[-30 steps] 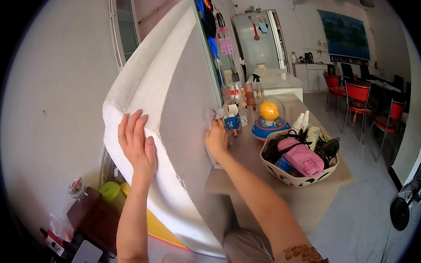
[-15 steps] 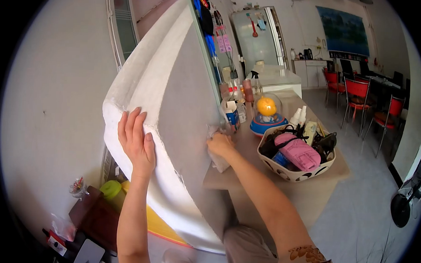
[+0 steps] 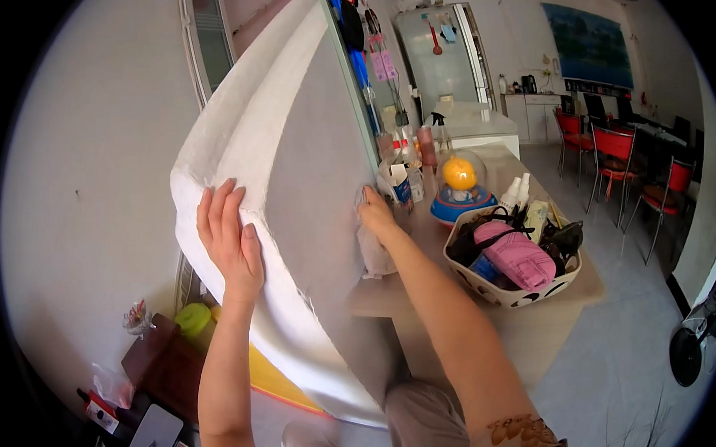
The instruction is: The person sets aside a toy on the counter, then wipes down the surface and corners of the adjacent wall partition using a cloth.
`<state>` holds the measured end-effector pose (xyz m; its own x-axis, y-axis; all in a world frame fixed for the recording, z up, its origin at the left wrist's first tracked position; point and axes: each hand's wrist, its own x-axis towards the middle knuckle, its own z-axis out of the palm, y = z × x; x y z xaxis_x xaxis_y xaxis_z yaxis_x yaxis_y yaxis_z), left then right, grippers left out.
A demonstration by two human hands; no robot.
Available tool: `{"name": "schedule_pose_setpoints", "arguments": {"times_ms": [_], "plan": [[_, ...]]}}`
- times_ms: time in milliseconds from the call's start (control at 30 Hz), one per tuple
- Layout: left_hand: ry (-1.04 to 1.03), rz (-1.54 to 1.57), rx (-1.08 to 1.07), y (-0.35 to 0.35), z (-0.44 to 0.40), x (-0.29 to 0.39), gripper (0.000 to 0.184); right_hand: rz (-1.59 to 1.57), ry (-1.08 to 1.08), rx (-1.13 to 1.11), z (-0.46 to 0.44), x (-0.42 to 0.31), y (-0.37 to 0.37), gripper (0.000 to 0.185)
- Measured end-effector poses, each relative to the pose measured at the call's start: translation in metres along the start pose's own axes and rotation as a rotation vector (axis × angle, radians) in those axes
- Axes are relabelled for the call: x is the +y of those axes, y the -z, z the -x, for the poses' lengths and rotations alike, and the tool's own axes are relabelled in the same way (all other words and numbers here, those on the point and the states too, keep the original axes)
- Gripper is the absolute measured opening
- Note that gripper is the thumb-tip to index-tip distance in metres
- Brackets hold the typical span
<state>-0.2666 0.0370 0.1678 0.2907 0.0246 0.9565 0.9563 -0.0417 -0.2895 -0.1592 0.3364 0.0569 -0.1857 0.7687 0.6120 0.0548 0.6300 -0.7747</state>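
Note:
My left hand (image 3: pixel 235 247) lies with its fingers stretched over the chipped edge of a white moulded frame (image 3: pixel 231 144), thumb apart from the fingers. A smooth grey panel (image 3: pixel 316 183) joins the frame on its right side. Against that panel's right part, my right hand (image 3: pixel 376 216) is closed on a pale, crumpled cloth (image 3: pixel 375 254), which hangs down below the fingers. The fingertips of the right hand are partly hidden by the cloth and the back of the hand.
On the counter (image 3: pixel 371 303) right of the panel stand a basket (image 3: pixel 501 295) with a pink pouch (image 3: pixel 518 257), a domed toy (image 3: pixel 460 197), a small box (image 3: pixel 399 185) and bottles. Red chairs (image 3: pixel 613 150) and a fridge (image 3: pixel 446 65) are farther back. A dark red box (image 3: pixel 168 367) sits lower left.
My right hand has moved up along the panel with the cloth, which now hangs longer below it. My left hand stays on the frame's edge. The view has shifted slightly.

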Motion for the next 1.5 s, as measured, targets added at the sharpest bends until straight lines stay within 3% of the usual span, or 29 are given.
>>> {"name": "schedule_pose_setpoints", "arguments": {"times_ms": [200, 500, 800, 1033, 1500], "plan": [[-0.007, -0.015, -0.017, 0.0, 0.001, -0.002, 0.044, 0.223, -0.138, -0.202, 0.001, -0.013, 0.013, 0.057], [0.017, 0.014, 0.021, -0.005, 0.001, -0.001, 0.046, 0.172, -0.295, -0.107, -0.024, -0.017, -0.001, 0.064], [0.004, -0.018, -0.043, -0.003, 0.001, 0.004, 0.046, 0.287, -0.108, -0.116, -0.006, 0.003, -0.002, 0.047], [0.022, 0.001, -0.025, -0.004, 0.0, 0.004, 0.047, 0.19, -0.284, -0.087, -0.005, -0.026, 0.0, 0.057], [0.036, 0.028, -0.029, -0.003, 0.001, 0.006, 0.047, 0.198, -0.306, -0.11, 0.007, -0.037, 0.007, 0.061]]}}
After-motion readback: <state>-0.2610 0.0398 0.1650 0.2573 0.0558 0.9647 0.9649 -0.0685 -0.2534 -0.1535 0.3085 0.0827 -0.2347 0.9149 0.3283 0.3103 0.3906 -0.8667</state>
